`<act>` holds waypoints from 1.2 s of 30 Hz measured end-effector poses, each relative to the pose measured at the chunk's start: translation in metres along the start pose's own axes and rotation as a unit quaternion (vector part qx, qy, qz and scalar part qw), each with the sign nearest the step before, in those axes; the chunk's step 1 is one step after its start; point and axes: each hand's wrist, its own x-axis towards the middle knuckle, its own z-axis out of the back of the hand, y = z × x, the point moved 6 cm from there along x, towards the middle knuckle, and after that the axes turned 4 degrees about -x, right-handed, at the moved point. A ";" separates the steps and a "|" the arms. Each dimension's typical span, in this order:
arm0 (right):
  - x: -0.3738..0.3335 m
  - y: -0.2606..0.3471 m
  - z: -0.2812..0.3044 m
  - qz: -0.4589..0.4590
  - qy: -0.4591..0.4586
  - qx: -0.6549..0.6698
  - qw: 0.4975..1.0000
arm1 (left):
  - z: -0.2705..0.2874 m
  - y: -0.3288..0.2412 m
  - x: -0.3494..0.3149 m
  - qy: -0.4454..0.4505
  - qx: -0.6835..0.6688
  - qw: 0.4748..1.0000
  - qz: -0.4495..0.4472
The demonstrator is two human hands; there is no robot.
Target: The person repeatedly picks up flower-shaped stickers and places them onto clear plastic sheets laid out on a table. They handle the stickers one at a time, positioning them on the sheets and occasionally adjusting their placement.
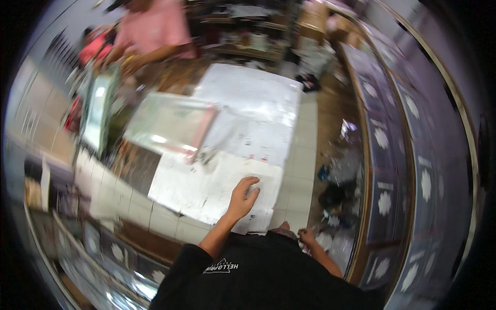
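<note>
My left hand point(244, 198) hovers over or rests on the near part of the white sheets point(227, 170) that cover the worktable; I cannot tell whether it touches them. Its thumb stands apart from the slightly bent fingers, and nothing is between them. Beyond it, to the left, lies a flat stack of clear plastic sleeves point(170, 121) with a reddish strip along one edge. Beside my body, off the table's right edge, hangs my right hand point(307, 236). Its fingers look bent but are small and blurred, so whether it holds anything does not show.
Across the table a person in a pink shirt point(155, 26) has both hands near a tall pile of clear plastic packs point(98, 111). Patterned boxes point(382, 155) line the right side. Loose plastic wrap point(343, 170) lies beside them. Glossy packs point(119, 253) sit at the lower left.
</note>
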 end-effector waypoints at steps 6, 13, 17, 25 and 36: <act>-0.064 0.104 0.002 -0.035 0.070 0.033 0.996 | 0.098 0.001 -0.040 -0.121 0.185 0.975 -0.028; -0.022 0.144 0.005 -0.024 0.083 0.110 0.990 | 0.135 0.018 -0.064 -0.162 0.378 0.911 -0.026; -0.012 0.162 0.010 -0.015 0.069 0.121 0.990 | 0.135 0.016 -0.064 -0.160 0.379 0.911 -0.034; -0.023 0.134 -0.008 -0.032 0.080 0.146 0.986 | 0.174 0.021 -0.048 -0.235 0.260 0.937 -0.007; -0.072 0.092 -0.003 -0.040 0.060 0.062 0.995 | 0.264 -0.008 0.063 -0.121 0.651 0.749 -0.020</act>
